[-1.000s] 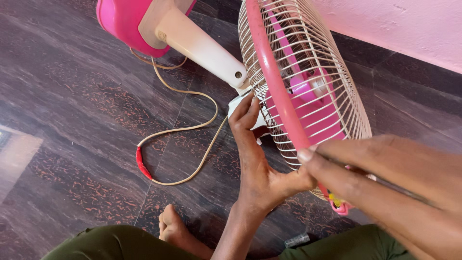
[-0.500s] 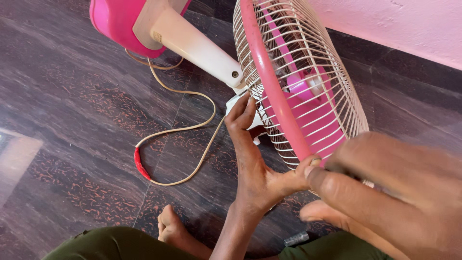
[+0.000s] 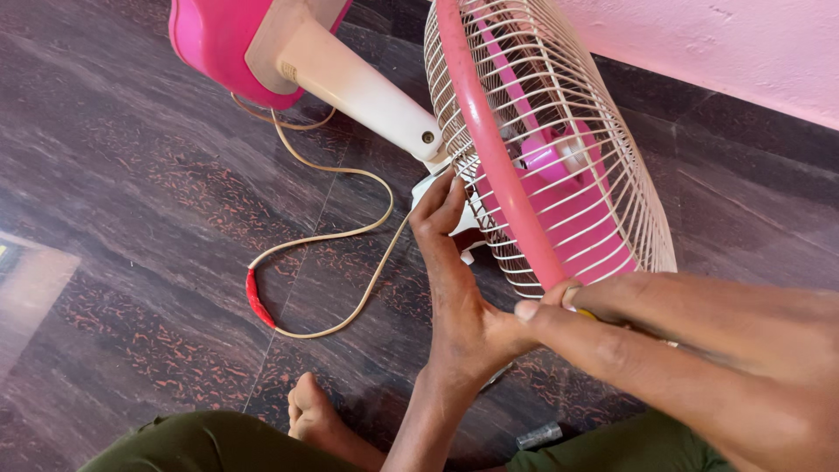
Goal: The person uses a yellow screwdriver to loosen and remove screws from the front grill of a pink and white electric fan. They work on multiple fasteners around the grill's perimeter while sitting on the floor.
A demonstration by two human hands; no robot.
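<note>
- table fan (image 3: pixel 542 166): lying tipped on the dark floor (image 3: pixel 131 218), cage toward the pink wall (image 3: pixel 725 44), stand and base toward the upper left.
- fan cage (image 3: pixel 603 175): cream wire grille, domed, edged by a pink rim (image 3: pixel 498 149) running from the top edge down to the hands; pink blades (image 3: pixel 568 210) visible through the wires.
- stand (image 3: pixel 358 87): cream neck, slanting from the pink base (image 3: pixel 218 35) to the back of the cage, one small screw near its lower end.
- left hand (image 3: pixel 459 288): behind the cage, palm against the rear wires, fingers extended and spread, tips up by the cream motor housing (image 3: pixel 433 188); thumb stretched right toward the lower rim. open, pressing flat, nothing clasped.
- right hand (image 3: pixel 690 350): large in the near right corner, partly blurred; thumb and forefinger pinched together at the lower end of the pink rim, just beside the left thumb; a sliver of something yellow between the fingertips, too small to identify. whether pinching the rim itself or that small object cannot be told.
- power cord (image 3: pixel 350 232): cream, looping loosely over the floor left of the cage, with a red taped section (image 3: pixel 260 299) at the far bend.
- bare foot (image 3: pixel 319 419): at the lower middle, flanked by olive-green trousers (image 3: pixel 192 441).
- small clear cylindrical piece (image 3: pixel 537 434): on the floor near the lower edge, apart from both hands.
</note>
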